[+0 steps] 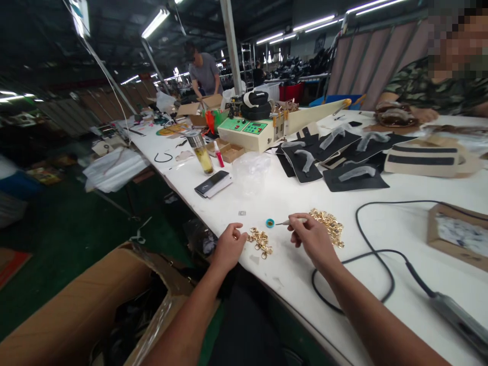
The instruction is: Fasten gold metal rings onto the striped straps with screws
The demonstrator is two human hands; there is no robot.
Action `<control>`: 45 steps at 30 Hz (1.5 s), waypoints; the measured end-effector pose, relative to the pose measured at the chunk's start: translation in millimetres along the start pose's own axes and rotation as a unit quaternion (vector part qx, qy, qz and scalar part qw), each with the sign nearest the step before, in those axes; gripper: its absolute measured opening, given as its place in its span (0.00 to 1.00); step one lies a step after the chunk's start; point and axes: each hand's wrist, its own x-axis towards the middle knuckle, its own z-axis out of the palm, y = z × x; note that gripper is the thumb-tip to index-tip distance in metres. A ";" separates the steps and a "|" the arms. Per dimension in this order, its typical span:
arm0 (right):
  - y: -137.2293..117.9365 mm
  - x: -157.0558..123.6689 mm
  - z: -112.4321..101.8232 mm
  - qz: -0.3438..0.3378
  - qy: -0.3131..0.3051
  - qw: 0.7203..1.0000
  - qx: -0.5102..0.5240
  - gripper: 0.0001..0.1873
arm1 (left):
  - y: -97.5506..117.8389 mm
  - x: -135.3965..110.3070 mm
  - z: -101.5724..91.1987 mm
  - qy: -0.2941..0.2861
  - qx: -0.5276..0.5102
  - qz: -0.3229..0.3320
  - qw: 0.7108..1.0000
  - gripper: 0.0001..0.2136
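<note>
My right hand (307,235) grips a slim pen-like tool with a pale handle (300,221) and a thin dark tip. That tip points left, close to a small round blue-rimmed cap (270,223) with something yellowish inside. My left hand (230,246) rests at the table edge, fingers loosely curled with thumb and index apart. Its thumb is right beside a small group of gold metal clasps (261,241); whether it touches one is unclear. A larger heap of gold clasps (328,226) lies just beyond my right hand, which partly hides it.
Black cable (392,274) loops right of my right arm to a grey handheld device (457,317). Farther back are a phone (212,183), a drink tumbler (201,152), black panels (354,175) and a control machine (247,133). An open carton (87,295) stands lower left. Co-workers sit and stand beyond.
</note>
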 end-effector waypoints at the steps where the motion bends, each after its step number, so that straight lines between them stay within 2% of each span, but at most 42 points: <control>1: 4.3 7.7 6.4 -0.002 -0.012 1.000 -0.019 0.26 | 0.3 -5.1 -1.0 0.000 -0.030 -0.017 0.999 0.15; 5: 22.5 23.1 21.8 0.007 -0.023 0.994 -0.106 0.25 | 2.2 -37.7 1.2 -0.012 -0.186 -0.087 0.979 0.16; 9: 29.0 21.7 24.7 -0.012 -0.007 0.984 -0.177 0.24 | 8.2 -73.6 13.8 -0.037 -0.376 -0.172 0.910 0.12; 14: 27.3 17.7 24.8 -0.037 0.015 0.979 -0.200 0.23 | 17.9 -99.6 30.6 -0.093 -0.437 -0.215 0.868 0.11; 17: 27.0 16.3 25.5 -0.042 0.032 0.979 -0.199 0.22 | 21.4 -107.1 37.6 -0.134 -0.461 -0.225 0.848 0.13; 21: 26.1 15.8 27.4 -0.055 0.032 0.976 -0.207 0.19 | 25.0 -112.9 45.5 -0.150 -0.474 -0.249 0.831 0.16; 25: 21.5 15.7 23.7 -0.028 0.036 0.987 -0.153 0.22 | 29.7 -117.4 52.8 -0.145 -0.473 -0.253 0.832 0.15; 29: 10.1 7.5 8.9 -0.007 0.056 0.998 -0.016 0.23 | 33.7 -121.3 60.6 -0.147 -0.460 -0.254 0.838 0.14; 34: -9.1 -26.6 -25.7 0.026 0.080 0.984 0.156 0.22 | 38.3 -123.2 75.2 -0.174 -0.442 -0.244 0.846 0.14; 38: -14.7 -62.2 -58.9 0.061 0.094 0.972 0.205 0.24 | 41.6 -121.8 93.9 -0.212 -0.409 -0.226 0.859 0.17; 42: -6.1 -86.5 -83.9 0.080 0.103 0.969 0.210 0.25 | 42.0 -119.3 114.9 -0.247 -0.319 -0.184 0.896 0.25; 45: 0.9 -94.0 -92.8 0.083 0.098 0.968 0.215 0.23 | 42.3 -118.1 125.1 -0.247 -0.222 -0.128 0.934 0.23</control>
